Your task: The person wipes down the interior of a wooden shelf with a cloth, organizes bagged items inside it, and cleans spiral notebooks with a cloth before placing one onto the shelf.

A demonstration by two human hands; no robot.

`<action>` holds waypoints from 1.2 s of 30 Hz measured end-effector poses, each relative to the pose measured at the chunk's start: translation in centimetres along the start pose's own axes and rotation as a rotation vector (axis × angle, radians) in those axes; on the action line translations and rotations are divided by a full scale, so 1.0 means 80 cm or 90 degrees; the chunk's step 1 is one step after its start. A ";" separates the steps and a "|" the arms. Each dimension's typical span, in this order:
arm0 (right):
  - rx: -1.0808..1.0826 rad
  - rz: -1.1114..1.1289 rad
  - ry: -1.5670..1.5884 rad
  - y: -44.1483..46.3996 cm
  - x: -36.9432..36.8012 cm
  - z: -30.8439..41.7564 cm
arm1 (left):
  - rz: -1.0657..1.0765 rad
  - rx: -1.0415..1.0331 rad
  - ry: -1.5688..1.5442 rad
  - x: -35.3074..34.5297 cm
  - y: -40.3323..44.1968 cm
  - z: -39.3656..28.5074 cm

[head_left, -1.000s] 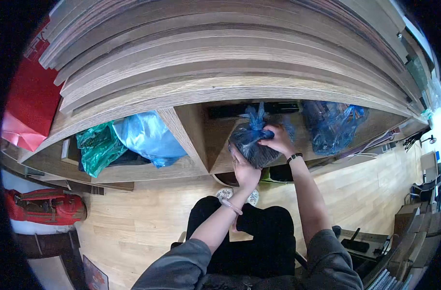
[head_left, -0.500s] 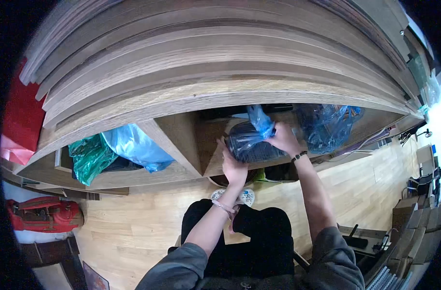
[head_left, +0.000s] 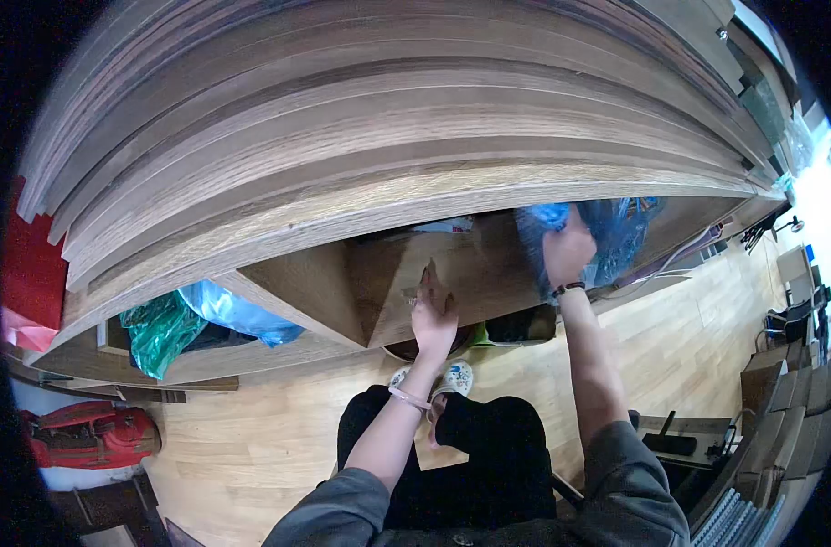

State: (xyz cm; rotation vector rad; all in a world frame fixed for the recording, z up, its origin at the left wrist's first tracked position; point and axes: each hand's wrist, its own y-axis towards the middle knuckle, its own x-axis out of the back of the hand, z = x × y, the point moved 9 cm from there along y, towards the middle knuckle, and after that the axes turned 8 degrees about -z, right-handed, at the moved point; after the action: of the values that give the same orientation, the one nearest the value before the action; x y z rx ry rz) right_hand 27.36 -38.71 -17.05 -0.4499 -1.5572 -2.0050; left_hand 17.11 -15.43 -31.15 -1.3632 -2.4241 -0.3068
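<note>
Left of the wooden divider point(head_left: 292, 294) lie a crumpled green plastic bag point(head_left: 163, 334) and a pale-blue plastic bag point(head_left: 237, 312). The left hand point(head_left: 433, 319), fingers extended, holds nothing, well placed to steady. In the right compartment point(head_left: 479, 281), the right hand point(head_left: 570, 251) grips a translucent blue plastic bag point(head_left: 532, 239) by its top, beside another see-through blue bag point(head_left: 622, 244); blur hides whether they touch. Thin film favours slow movement.

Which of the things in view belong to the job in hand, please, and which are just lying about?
Apparently in the job:
the blue bag held by the right hand
the open left hand
the shelf compartment

Seemingly just lying about:
green bag
light-blue bag
red backpack
</note>
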 end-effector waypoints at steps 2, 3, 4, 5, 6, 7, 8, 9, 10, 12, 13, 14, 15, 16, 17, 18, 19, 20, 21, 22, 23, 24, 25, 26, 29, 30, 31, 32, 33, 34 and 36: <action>0.048 0.012 -0.068 -0.028 -0.047 -0.002 | -0.022 -0.041 0.006 -0.003 0.000 -0.002; 0.072 0.019 -0.103 -0.035 -0.062 0.001 | -0.045 -0.077 0.012 -0.005 0.000 -0.003; 0.070 0.015 -0.101 -0.033 -0.064 0.010 | -0.068 -0.113 0.019 -0.004 0.002 -0.007; 0.044 0.103 -0.070 -0.039 -0.079 0.014 | -0.069 -0.112 0.020 -0.007 0.005 -0.004; 0.018 0.195 -0.040 -0.051 -0.093 0.015 | -0.050 -0.092 0.014 -0.011 0.006 -0.001; 0.014 0.200 -0.042 -0.060 -0.094 0.016 | -0.029 -0.073 0.010 -0.013 0.006 0.002; 0.100 0.204 -0.029 -0.071 -0.097 0.032 | -0.006 -0.056 0.006 -0.016 0.006 0.004; 0.187 0.204 -0.016 -0.080 -0.098 0.048 | -0.002 -0.058 0.006 -0.014 0.006 0.002; 0.276 0.202 -0.003 -0.087 -0.097 0.062 | 0.009 -0.042 0.012 -0.012 0.006 0.004; 0.282 0.140 -0.055 -0.067 -0.048 0.071 | 0.032 -0.009 0.025 -0.006 0.007 0.000; 0.287 0.080 -0.105 -0.052 -0.013 0.078 | 0.033 -0.011 0.025 -0.008 0.008 0.001; 0.293 0.022 -0.154 -0.045 0.008 0.082 | 0.006 -0.060 0.007 -0.007 0.009 -0.002; 0.293 0.023 -0.155 -0.047 0.008 0.079 | -0.020 -0.106 -0.011 -0.006 0.007 -0.002; 0.221 0.082 -0.161 -0.047 -0.001 0.061 | -0.047 -0.151 -0.030 -0.006 0.004 -0.001; 0.149 0.139 -0.166 -0.048 -0.010 0.043 | -0.048 -0.147 -0.032 -0.011 0.004 0.008; 0.077 0.195 -0.171 -0.049 -0.016 0.026 | -0.033 -0.100 -0.101 -0.019 0.007 0.026; 0.078 0.195 -0.172 -0.047 -0.016 0.024 | -0.017 -0.054 -0.169 -0.027 0.010 0.042; 0.047 0.244 -0.163 -0.045 -0.025 0.017 | -0.001 -0.009 -0.236 -0.036 0.012 0.058; 0.016 0.293 -0.154 -0.044 -0.033 0.012 | 0.000 -0.010 -0.236 -0.041 0.012 0.066; -0.017 0.341 -0.144 -0.046 -0.040 0.006 | 0.009 0.004 -0.249 -0.048 0.011 0.076; -0.016 0.339 -0.144 -0.050 -0.042 0.003 | 0.017 0.017 -0.264 -0.051 0.010 0.077; 0.035 0.305 -0.156 -0.056 -0.045 0.006 | 0.025 0.030 -0.279 -0.054 0.011 0.078; 0.087 0.272 -0.167 -0.064 -0.049 0.009 | 0.024 0.030 -0.281 -0.056 0.010 0.079; 0.141 0.240 -0.178 -0.066 -0.048 0.017 | 0.043 0.017 -0.203 -0.051 0.007 0.062; 0.158 0.242 -0.182 -0.073 -0.055 0.021 | 0.085 -0.006 -0.045 -0.042 -0.001 0.031; 0.162 0.242 -0.184 -0.075 -0.054 0.021 | 0.093 -0.005 -0.016 -0.041 -0.003 0.028; 0.160 0.241 -0.185 -0.075 -0.051 0.019 | 0.100 -0.006 0.014 -0.042 -0.003 0.025; 0.147 0.248 -0.131 -0.075 -0.047 0.018 | 0.108 -0.009 0.044 -0.042 -0.002 0.024; 0.132 0.252 -0.076 -0.075 -0.042 0.019 | 0.110 -0.012 0.045 -0.048 -0.002 0.031; 0.118 0.254 -0.019 -0.074 -0.038 0.021 | 0.092 -0.011 -0.011 -0.055 -0.002 0.046; 0.079 0.224 -0.013 -0.080 -0.015 0.012 | 0.056 -0.005 -0.126 -0.062 0.002 0.059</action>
State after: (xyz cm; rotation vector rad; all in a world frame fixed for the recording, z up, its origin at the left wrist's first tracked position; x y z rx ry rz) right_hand 24.32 -36.39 -22.47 -0.6466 -1.4869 -1.6331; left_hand 18.74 -17.59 -37.47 -1.5661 -2.5114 -0.1657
